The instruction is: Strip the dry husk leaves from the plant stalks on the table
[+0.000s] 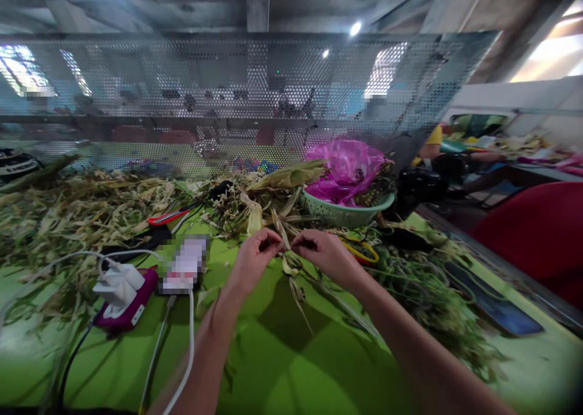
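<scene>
Near the middle of the head view, my left hand [253,258] and my right hand [324,254] face each other, fingers closed in a pinch. Between the fingertips is a pale dried corn husk strip [291,265], and both hands grip it. Its thin, ragged end hangs down over the green tabletop [273,366]. Exactly where the fingertips press on the strip is too small to make out. Just behind my left hand stands a wider yellowish husk piece [255,218].
Heaps of dry husks [113,202] cover the left and back; greener strands [423,299] lie at right. A green basket [348,213] holds a magenta plastic bag [344,166]. A phone [187,263], purple power strip [127,305], cables and a red cutter [168,217] are at left.
</scene>
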A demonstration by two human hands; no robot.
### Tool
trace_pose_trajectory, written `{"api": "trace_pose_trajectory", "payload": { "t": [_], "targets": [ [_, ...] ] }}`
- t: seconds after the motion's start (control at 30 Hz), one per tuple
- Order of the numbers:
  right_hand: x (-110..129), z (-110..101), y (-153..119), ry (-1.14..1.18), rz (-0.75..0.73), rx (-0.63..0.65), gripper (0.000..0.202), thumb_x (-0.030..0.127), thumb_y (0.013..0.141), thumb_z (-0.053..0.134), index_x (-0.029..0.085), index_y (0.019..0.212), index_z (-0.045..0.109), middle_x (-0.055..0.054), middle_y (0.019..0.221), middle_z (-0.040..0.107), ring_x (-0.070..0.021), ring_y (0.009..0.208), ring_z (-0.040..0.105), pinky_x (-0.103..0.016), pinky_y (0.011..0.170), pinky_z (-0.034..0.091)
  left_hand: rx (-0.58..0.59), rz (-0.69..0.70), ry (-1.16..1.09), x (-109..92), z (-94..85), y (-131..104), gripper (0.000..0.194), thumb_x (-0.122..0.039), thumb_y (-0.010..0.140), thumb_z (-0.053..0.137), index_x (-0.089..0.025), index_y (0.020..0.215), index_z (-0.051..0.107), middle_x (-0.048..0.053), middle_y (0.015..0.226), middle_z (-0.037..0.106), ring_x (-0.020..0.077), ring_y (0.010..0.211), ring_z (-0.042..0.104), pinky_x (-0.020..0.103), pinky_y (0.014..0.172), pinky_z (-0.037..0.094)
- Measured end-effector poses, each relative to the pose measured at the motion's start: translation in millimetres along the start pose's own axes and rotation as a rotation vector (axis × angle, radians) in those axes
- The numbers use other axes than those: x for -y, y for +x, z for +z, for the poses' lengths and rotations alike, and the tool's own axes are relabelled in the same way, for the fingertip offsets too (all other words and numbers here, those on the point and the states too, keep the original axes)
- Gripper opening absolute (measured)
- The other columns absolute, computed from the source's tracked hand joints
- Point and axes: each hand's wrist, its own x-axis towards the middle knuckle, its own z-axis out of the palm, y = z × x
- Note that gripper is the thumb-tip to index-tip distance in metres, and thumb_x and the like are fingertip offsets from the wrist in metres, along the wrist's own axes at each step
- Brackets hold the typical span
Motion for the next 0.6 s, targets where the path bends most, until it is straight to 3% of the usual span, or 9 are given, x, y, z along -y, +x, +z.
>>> {"api": "trace_pose_trajectory", "payload": {
  "t": [0.17, 0.37, 0.6],
  "targets": [
    [10, -15, -4, -0.236, -0.133, -0.114, 0.009, 0.019, 0.084, 0.058, 0.018, 0.08, 0.066, -0.003, 0.081, 0.064, -0.0164, 0.077, 0.058, -0.026, 0.07, 0.04, 0.012, -0.081, 0.005, 5, -0.1, 0, 0.012, -0.025, 0.075, 0.067, -0.015, 0.081, 0.062, 0.0, 0.075, 0.062, 0.0121, 0.071, 0.056, 0.025, 0.07, 0.044],
    [24, -10, -11, -0.205, -0.175, -0.086, 0.007, 0.02, 0.086, 0.059, 0.019, 0.08, 0.062, -0.002, 0.082, 0.064, -0.0149, 0.076, 0.058, -0.025, 0.068, 0.039, -0.071, -0.123, 0.076, 5, 2.8, 0, 0.019, -0.02, 0.068, 0.071, -0.016, 0.076, 0.055, -0.003, 0.067, 0.056, 0.0095, 0.062, 0.05, 0.021, 0.058, 0.039],
    [27, 0, -12, -0.119, -0.138, -0.099, 0.009, 0.02, 0.086, 0.059, 0.018, 0.077, 0.06, -0.001, 0.078, 0.063, -0.0149, 0.075, 0.057, -0.025, 0.068, 0.04, -0.014, -0.133, 0.103, 8, 8.2, -1, 0.022, -0.03, 0.069, 0.073, -0.016, 0.076, 0.057, -0.001, 0.068, 0.06, 0.011, 0.063, 0.053, 0.024, 0.063, 0.043]
  ]
}}
